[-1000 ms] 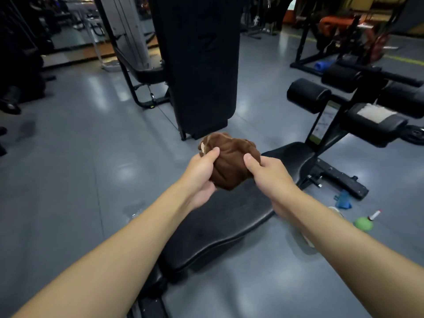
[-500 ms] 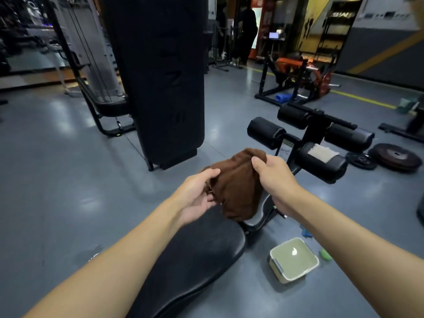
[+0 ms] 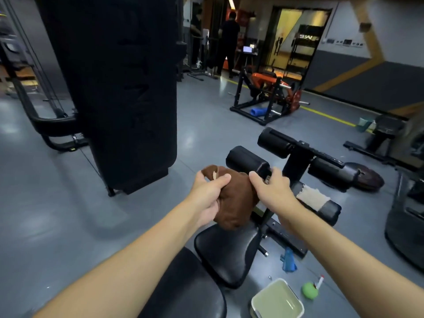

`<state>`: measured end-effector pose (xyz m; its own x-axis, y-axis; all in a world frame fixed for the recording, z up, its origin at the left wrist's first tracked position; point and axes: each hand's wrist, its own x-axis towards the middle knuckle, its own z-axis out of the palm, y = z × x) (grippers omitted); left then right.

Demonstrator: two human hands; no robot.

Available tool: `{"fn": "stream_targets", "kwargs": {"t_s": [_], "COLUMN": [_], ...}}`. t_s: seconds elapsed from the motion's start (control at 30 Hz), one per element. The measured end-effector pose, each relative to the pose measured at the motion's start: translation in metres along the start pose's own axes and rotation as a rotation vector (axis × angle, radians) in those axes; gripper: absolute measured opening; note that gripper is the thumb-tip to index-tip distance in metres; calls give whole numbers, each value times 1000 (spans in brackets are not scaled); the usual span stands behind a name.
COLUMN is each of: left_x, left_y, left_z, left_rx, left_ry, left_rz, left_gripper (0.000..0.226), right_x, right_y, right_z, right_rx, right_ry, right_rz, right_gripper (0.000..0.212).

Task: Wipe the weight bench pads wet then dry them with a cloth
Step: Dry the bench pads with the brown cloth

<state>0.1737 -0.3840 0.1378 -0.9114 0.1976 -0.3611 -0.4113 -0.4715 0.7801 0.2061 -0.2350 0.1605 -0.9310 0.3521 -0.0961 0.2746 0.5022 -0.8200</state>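
A bunched brown cloth [image 3: 234, 203] hangs in the air between my two hands, above the black seat pad [image 3: 227, 251] of the weight bench. My left hand [image 3: 206, 196] grips its left edge with curled fingers. My right hand [image 3: 270, 191] pinches its right edge. The long back pad [image 3: 190, 290] runs toward me at the bottom. Black roller pads [image 3: 247, 160] stand just beyond the cloth, and a pale cloth [image 3: 311, 198] lies draped over the near right roller [image 3: 328, 210].
A rectangular tub of pale liquid [image 3: 276, 301] sits on the floor right of the bench, with a green bottle [image 3: 311, 290] and a blue item [image 3: 289, 260] beside it. A tall black machine column [image 3: 119, 88] stands at left. Weight plates [image 3: 367, 177] and other machines fill the right.
The view has swung forward along the bench, bringing the seat pad and rollers nearer. Both hands keep hold of the cloth and have shifted their grip, pulling it more apart.
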Motion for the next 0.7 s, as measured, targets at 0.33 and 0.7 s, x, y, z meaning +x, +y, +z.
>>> {"fn": "stream_targets", "kwargs": {"t_s": [0.33,0.7], "left_x": [115,202], "left_y": [45,45], "left_z": [31,36], "left_rx": [-109,443], "left_ry": [148,378], "left_rz": [-126,-253], "left_gripper": [27,59], "right_x": [114,277], "right_y": [0,-67], "right_z": [0,-33], "right_rx": [-128,973], "right_ry": [-217,-300], "right_rz": [-581,131], "right_gripper": [26,45]}}
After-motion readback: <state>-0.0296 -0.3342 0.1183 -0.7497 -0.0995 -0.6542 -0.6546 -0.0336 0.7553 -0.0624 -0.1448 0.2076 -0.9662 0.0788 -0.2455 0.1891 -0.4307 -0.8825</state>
